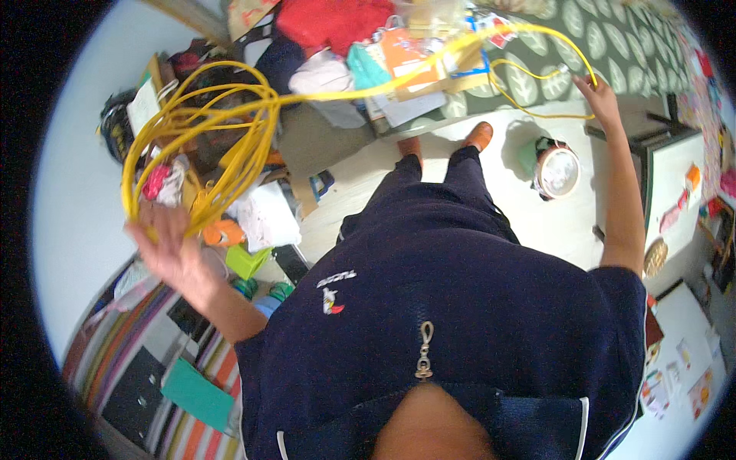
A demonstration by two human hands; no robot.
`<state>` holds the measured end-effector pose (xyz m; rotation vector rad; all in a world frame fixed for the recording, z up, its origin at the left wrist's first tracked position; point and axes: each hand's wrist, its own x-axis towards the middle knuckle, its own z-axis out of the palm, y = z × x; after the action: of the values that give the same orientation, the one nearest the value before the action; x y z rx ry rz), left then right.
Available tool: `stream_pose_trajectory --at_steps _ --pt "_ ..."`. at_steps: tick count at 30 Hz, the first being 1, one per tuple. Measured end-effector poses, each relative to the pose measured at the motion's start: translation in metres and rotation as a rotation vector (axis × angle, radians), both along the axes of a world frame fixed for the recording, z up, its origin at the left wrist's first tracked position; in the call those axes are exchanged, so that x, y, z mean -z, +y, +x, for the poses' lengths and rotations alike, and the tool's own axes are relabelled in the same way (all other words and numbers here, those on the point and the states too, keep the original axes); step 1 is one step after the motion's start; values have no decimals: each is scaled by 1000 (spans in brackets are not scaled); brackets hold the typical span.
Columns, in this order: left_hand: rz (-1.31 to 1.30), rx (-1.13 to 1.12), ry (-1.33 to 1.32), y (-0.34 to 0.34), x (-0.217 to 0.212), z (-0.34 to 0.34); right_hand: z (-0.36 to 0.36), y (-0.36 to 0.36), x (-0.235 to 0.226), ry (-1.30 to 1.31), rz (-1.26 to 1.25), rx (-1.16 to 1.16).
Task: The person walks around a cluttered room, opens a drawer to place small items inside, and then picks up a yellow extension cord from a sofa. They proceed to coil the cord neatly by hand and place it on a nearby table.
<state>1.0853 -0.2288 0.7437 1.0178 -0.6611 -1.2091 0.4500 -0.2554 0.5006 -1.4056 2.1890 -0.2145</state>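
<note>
A long yellow cable [268,126] hangs in loose loops from my left hand [172,249], held out at the left. The loops pass across its fingers, which are slightly blurred. One stretch of cable runs taut across the top to my right hand [599,98], raised at the right. There the fingers are closed around the cable. A pale connector [564,69] shows at its end beside those fingers, and a thin length of cable sags below them. My body in a dark blue top [460,284] fills the middle.
Ahead is a bed with a leaf-patterned cover [537,61], bearing papers, books and a red cloth [333,23]. A round container [557,172] stands on the pale floor. Clutter is piled at the left, above a striped cover [203,425]. A white-topped table [675,180] stands right.
</note>
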Motion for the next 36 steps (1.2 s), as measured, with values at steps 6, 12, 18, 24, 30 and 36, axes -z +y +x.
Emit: stream_pose_trajectory --at_steps 6,12,18,24,30,36 --pt "107 346 132 -27 45 -18 164 6 -93 -219 -498 -616" --pt "296 322 -56 -6 100 -62 274 24 -131 -170 -564 -1147" --pt "403 482 -95 24 148 -126 323 20 -144 -311 -698 -1339" --pt "418 620 -75 25 134 -145 300 0 -126 -516 -338 -1105" --pt "458 774 -113 17 124 -131 198 -25 -79 -311 -90 -810" --pt "483 829 -130 15 128 -141 229 -14 -105 -249 -437 -1001"
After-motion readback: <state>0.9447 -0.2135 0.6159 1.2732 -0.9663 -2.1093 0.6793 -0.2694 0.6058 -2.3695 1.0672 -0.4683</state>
